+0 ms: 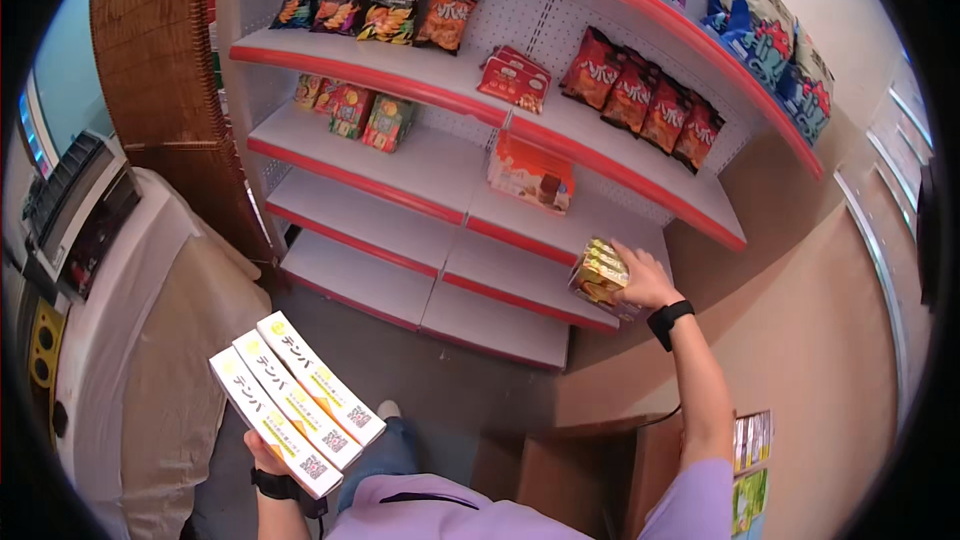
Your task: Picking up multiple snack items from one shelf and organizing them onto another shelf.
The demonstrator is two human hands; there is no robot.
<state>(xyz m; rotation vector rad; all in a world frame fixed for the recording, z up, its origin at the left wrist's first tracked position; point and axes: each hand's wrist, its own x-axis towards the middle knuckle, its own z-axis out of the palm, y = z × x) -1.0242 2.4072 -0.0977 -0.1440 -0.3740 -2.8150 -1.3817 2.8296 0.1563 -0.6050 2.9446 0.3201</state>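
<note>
My left hand [265, 455] is closed around the lower end of three long white boxes [293, 402] with yellow and orange marks, held side by side and tilted, low at the left. Most of its fingers are hidden beneath them. At the right end of a lower shelf tier, my right hand [645, 278] has its fingers over a row of small yellow-and-brown boxes [600, 275]. Those boxes stand close together near the shelf's front edge, and the hand covers their right side. Whether they rest fully on the shelf is hard to see.
White shelves with red front edges [370, 200] fill the background. Higher tiers bear chip bags [390, 5], red snack bags [640, 95], small cartons [388, 123] and an orange box [532, 175]. A brown open carton [570, 475] sits below; a covered table [170, 290] stands left.
</note>
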